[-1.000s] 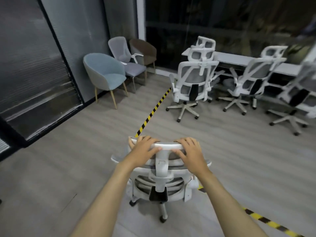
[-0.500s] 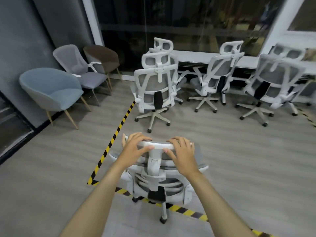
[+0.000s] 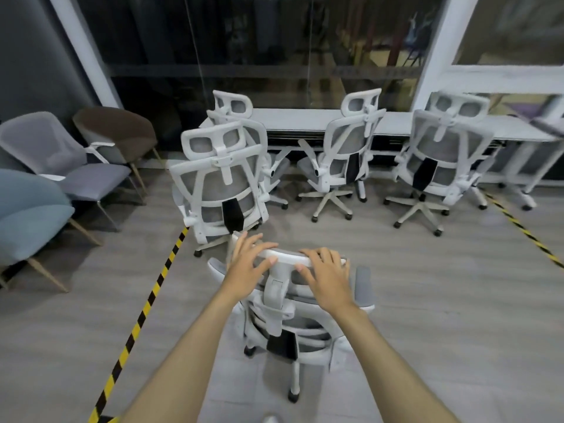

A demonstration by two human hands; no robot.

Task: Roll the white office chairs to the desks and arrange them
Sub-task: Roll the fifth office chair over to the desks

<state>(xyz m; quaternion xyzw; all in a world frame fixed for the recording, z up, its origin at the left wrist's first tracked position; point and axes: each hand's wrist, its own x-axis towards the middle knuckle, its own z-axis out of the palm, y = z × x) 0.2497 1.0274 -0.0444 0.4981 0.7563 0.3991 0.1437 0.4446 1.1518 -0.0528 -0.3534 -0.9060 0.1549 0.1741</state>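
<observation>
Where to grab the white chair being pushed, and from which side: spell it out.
Take the white office chair by the top bar of its headrest, from behind, as the left hand and right hand do now. Its back faces the person, and the bar is the highest, nearest part and wide enough for both hands, which probably helps steer it toward the desk.

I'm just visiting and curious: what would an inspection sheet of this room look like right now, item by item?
Surface: grey plank floor with yellow-black tape.
Job's things: pushed chair in front; parked chairs stand at the desk, one of them right ahead.
Clutter: blue chair, grey chair and brown chair at left.
Hands: left hand and right hand grip the headrest.
Cables: nothing seen.
Surroundings: dark glass wall behind the desk.
</observation>
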